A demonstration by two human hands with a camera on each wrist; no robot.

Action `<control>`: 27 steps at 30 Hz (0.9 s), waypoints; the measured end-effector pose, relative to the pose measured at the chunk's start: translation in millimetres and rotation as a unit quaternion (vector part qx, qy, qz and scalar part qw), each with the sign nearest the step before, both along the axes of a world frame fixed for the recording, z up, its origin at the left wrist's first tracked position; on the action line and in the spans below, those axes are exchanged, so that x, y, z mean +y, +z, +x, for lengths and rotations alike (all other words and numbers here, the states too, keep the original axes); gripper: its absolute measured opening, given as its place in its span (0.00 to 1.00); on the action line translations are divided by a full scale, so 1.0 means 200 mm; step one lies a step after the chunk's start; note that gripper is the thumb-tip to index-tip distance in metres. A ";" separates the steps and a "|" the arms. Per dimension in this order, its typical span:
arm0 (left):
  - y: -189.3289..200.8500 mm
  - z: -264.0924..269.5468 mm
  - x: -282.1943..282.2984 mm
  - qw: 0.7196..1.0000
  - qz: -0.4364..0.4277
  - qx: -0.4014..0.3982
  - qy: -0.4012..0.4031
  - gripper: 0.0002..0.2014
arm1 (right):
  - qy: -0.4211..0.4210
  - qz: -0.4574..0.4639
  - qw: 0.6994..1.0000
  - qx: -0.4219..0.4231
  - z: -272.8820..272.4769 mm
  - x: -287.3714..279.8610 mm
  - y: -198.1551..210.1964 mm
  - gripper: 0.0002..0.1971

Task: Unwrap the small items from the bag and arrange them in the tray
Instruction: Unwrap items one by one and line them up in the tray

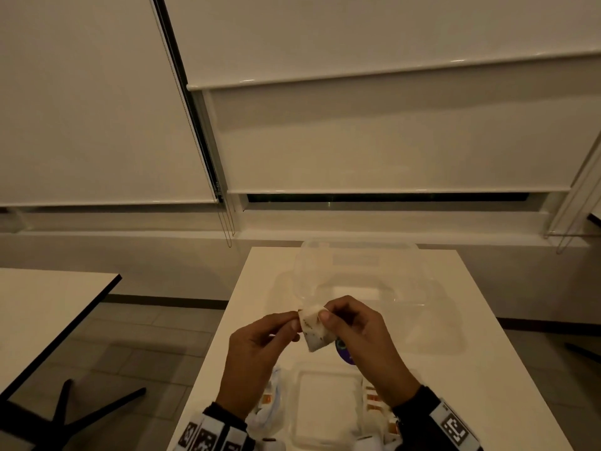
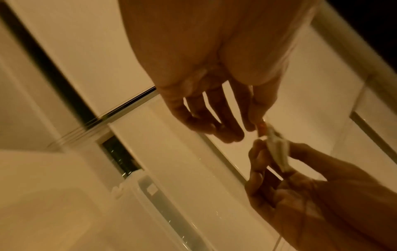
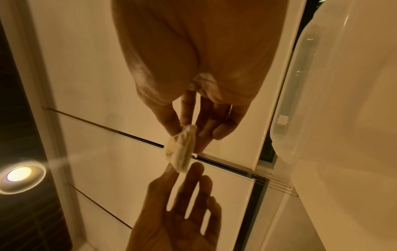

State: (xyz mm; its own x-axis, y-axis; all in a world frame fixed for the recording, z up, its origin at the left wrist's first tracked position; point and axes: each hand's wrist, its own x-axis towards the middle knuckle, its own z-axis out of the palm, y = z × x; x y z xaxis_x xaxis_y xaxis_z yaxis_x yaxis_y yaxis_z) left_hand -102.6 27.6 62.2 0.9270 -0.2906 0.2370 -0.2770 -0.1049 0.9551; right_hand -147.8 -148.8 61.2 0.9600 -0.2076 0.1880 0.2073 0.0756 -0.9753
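Both hands work one small packet (image 1: 313, 330) in mid-air above the table (image 1: 481, 336): left hand (image 1: 260, 346) and right hand (image 1: 361, 336) each pinch a top corner. Unwrapping step; next, tear it open over the clear tray (image 1: 419, 288).

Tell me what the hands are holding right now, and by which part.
A small white packet, held above the table: the left hand pinches its upper left corner, and the right hand pinches its top right edge between thumb and fingertips.

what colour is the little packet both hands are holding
White with brown speckles, the small packet pinched by left hand and right hand; clearest in head view.
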 end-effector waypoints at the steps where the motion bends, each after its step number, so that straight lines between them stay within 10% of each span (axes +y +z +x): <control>1: 0.00 -0.01 0.00 0.999 0.000 -0.031 0.027 0.08 | -0.005 0.003 1.000 0.000 0.00 0.00 0.00 0.04; 15: 0.04 0.00 0.02 0.985 0.156 -0.074 -0.011 0.10 | -0.045 0.030 0.999 0.000 -0.03 0.00 0.02 0.05; 27: 0.12 -0.03 -0.03 0.994 0.055 -0.069 0.060 0.14 | -0.119 -0.029 0.989 -0.084 -0.04 0.07 0.07 0.07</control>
